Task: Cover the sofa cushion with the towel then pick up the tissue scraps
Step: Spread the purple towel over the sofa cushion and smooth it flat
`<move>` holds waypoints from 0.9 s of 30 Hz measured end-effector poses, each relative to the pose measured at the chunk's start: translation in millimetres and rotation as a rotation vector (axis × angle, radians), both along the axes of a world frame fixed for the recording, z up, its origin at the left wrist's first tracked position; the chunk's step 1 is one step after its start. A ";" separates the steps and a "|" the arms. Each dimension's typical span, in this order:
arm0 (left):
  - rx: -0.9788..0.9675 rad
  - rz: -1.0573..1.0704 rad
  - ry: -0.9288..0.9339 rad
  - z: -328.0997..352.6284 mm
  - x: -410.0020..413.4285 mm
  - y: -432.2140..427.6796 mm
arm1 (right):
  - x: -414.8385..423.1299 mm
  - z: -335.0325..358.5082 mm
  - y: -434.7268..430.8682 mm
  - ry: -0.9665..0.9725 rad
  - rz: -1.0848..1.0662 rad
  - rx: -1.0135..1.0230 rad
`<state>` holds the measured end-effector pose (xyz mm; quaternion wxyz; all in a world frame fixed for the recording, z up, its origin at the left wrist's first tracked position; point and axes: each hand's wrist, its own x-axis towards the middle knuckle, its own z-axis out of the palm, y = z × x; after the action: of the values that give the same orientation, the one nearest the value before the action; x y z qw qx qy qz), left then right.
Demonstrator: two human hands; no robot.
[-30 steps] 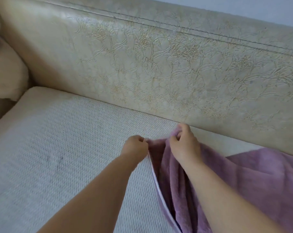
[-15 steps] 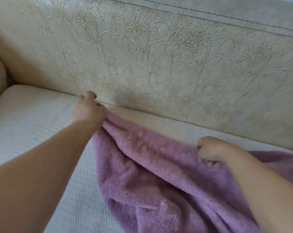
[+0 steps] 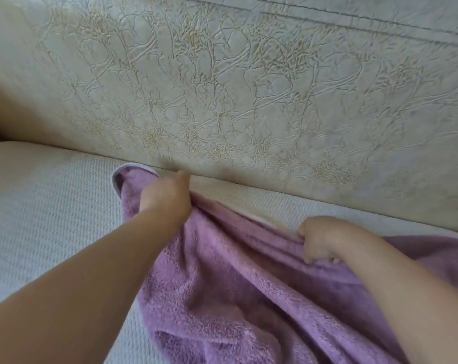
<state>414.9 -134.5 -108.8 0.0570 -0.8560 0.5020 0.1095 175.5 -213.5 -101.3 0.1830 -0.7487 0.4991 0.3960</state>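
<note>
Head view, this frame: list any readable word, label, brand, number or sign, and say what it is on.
None: no text, label, brand mark or number shows anywhere in this view.
Purple towel: plain pile, pale edging, no tag visible.
Sofa backrest: only an embossed crackle pattern and a stitched seam.
Sofa cushion: plain woven texture.
Left hand and right hand grip the towel and bear no writing.

1. The left hand (image 3: 167, 197) reaches far and left on a long bare forearm, fingers closed in a grip on the towel (image 3: 222, 298).
2. The right hand (image 3: 321, 239) sits nearer, to the right, knuckles up, fist clenched on the same towel.
</note>
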 end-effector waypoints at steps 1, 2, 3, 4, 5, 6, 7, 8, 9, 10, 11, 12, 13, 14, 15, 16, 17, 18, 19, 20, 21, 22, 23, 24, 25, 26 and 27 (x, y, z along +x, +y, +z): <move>-0.089 0.053 0.004 3.6 3.0 -1.8 | -4.6 2.4 -7.5 -0.133 -0.041 -0.168; -0.160 0.100 0.000 5.5 5.5 -4.1 | -8.4 4.4 -16.3 -0.283 -0.111 -0.317; -0.193 0.126 -0.018 7.0 5.5 -5.6 | -11.2 6.4 -22.9 -0.418 -0.183 -0.388; -0.188 0.130 -0.050 5.3 3.1 -6.5 | -12.5 4.5 -26.2 -0.500 -0.246 -0.384; -0.163 0.118 -0.076 0.9 -0.2 -5.4 | -10.1 3.4 -25.4 -0.503 -0.256 -0.332; -0.135 0.078 -0.083 -7.3 -6.8 -3.5 | -8.2 -2.1 -20.4 -0.454 -0.217 -0.281; -0.099 0.027 -0.061 -15.0 -13.3 -0.5 | -5.1 -10.1 -13.4 -0.386 -0.153 -0.247; -0.050 -0.016 -0.029 -22.4 -19.2 2.7 | -2.4 -18.1 -4.8 -0.325 -0.090 -0.223; 0.009 -0.044 -0.011 -29.9 -24.0 5.0 | -1.0 -24.1 2.7 -0.289 -0.049 -0.206; 0.062 -0.054 -0.008 -35.9 -25.2 5.5 | 0.4 -27.9 7.2 -0.272 -0.035 -0.192; 0.108 -0.052 0.001 -39.4 -23.9 4.0 | 1.3 -29.9 9.2 -0.269 -0.045 -0.182; 0.150 -0.037 0.027 -40.8 -22.0 1.1 | 1.9 -31.2 10.1 -0.269 -0.069 -0.174; 0.185 -0.016 0.062 -40.9 -20.0 -2.0 | 2.2 -32.5 10.9 -0.261 -0.087 -0.159; 0.214 0.001 0.095 -39.9 -17.9 -4.7 | 2.8 -34.3 11.4 -0.246 -0.095 -0.139; 0.233 0.012 0.127 -39.3 -15.8 -6.4 | 4.4 -36.2 11.4 -0.237 -0.104 -0.117; 0.239 0.015 0.154 -37.4 -15.8 -7.7 | 3.8 -35.7 10.2 -0.242 -0.129 -0.099; 0.240 0.020 0.174 -37.2 -15.9 -7.3 | 4.0 -35.9 8.9 -0.257 -0.161 -0.070; 0.238 0.021 0.181 -35.3 -18.2 -4.7 | 2.0 -34.0 8.7 -0.281 -0.187 -0.038; 0.235 0.018 0.185 -34.3 -20.9 -0.6 | -0.2 -32.5 9.5 -0.314 -0.197 -0.011; 0.228 0.008 0.191 -33.4 -24.2 4.3 | -3.4 -31.2 11.9 -0.352 -0.200 0.005; 0.215 -0.005 0.202 -32.7 -27.6 10.3 | -7.4 -29.9 16.8 -0.400 -0.212 0.016; 0.186 -0.021 0.213 -31.2 -31.1 18.5 | -12.1 -26.8 25.4 -0.460 -0.236 0.023; 0.125 -0.031 0.226 -31.4 -32.4 26.1 | -14.2 -25.9 34.5 -0.526 -0.256 0.016; 0.037 -0.030 0.239 -29.8 -34.6 36.9 | -16.8 -22.7 48.7 -0.591 -0.259 -0.014; -0.063 -0.017 0.250 -28.3 -37.0 47.5 | -18.6 -19.4 64.0 -0.654 -0.249 -0.062; -0.148 0.004 0.245 -25.8 -40.8 60.3 | -20.8 -15.1 83.8 -0.715 -0.224 -0.127; -0.212 0.030 0.225 -24.4 -44.9 72.1 | -21.4 -11.7 104.3 -0.785 -0.188 -0.203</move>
<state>370.0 -62.4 -133.1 -0.0918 -0.8469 0.5013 0.1518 154.0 -109.2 -113.0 0.3202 -0.8083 0.4939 0.0109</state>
